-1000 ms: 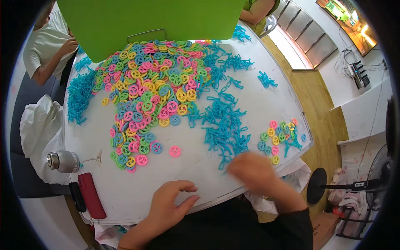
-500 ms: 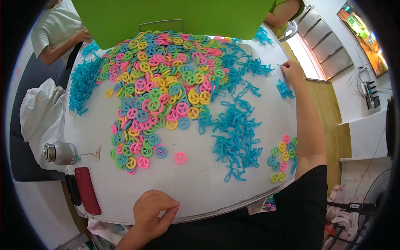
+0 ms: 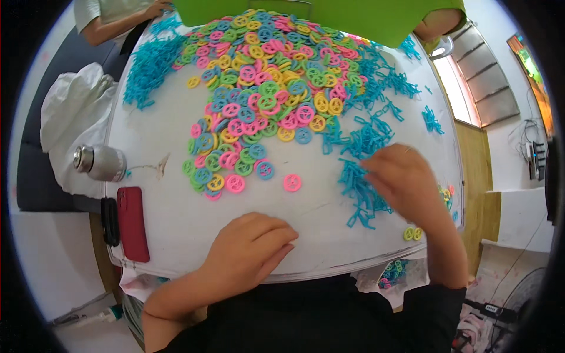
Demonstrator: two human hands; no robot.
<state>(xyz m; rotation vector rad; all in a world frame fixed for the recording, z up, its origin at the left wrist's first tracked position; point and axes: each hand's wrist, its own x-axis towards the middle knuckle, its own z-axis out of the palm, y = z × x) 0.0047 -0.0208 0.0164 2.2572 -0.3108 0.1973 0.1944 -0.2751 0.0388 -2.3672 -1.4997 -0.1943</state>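
My right hand (image 3: pixel 403 179) is over a pile of blue plastic clip-like pieces (image 3: pixel 356 179), fingertips at its upper left edge. Motion smears its fingers, so I cannot tell whether a piece is between them. Near the table's front edge, my left hand (image 3: pixel 250 250) is closed, thumb and fingers pressed together. What it holds, if anything, is hidden. A single pink plastic wheel (image 3: pixel 292 183) lies flat beyond it. Farther back spreads a big heap of small spoked wheels (image 3: pixel 268 88) in pink, yellow, green and blue. Two yellow wheels (image 3: pixel 412 234) sit beside my right wrist.
At left on the white table (image 3: pixel 176 235) lie a red phone (image 3: pixel 134 223), a black case (image 3: pixel 110 222) and a metal flask (image 3: pixel 100 163). More blue pieces (image 3: pixel 150 70) are heaped far left. A green bin (image 3: pixel 353 20) stands behind the wheels; two people are beyond.
My right hand has come back from the small blue cluster at far right to the nearer blue pile. My left hand remains closed near the front edge. The view has shifted.
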